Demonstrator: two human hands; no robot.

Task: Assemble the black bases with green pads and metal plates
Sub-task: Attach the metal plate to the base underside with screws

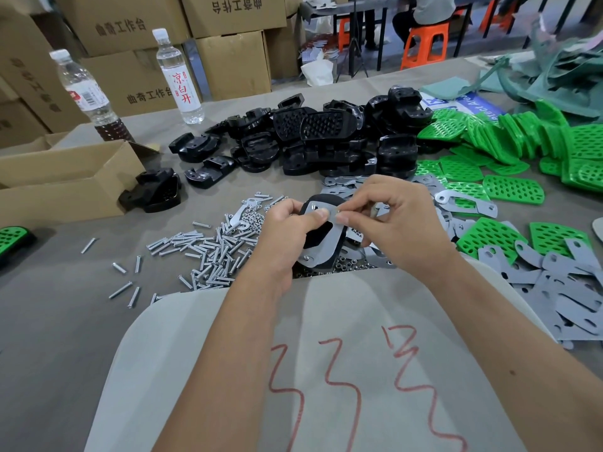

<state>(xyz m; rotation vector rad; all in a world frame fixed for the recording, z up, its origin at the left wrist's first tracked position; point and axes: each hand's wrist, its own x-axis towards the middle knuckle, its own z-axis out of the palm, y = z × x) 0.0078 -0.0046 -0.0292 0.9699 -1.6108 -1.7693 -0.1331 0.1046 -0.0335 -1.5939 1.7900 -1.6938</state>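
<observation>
At the far left edge of the grey table (58,321), a finished base with a green pad (11,238) lies well left of the screw pile (208,252), the loose heap of silver screws that anchors the scene. Behind the pile and to its left sits an open cardboard box (62,181), with two water bottles (177,76) standing further back. Beyond the pile, a mound of black bases (313,141) stretches across the table. Just right of the pile, the left hand (287,233) grips a black base (318,236) with a metal plate (326,238) laid on it (fingers curled round its left edge). The right hand (391,220) pinches the plate's upper end between thumb and forefinger. Further right of the pile, loose grey metal plates (561,288) lie scattered, and green pads (515,151) are heaped behind them.
</observation>
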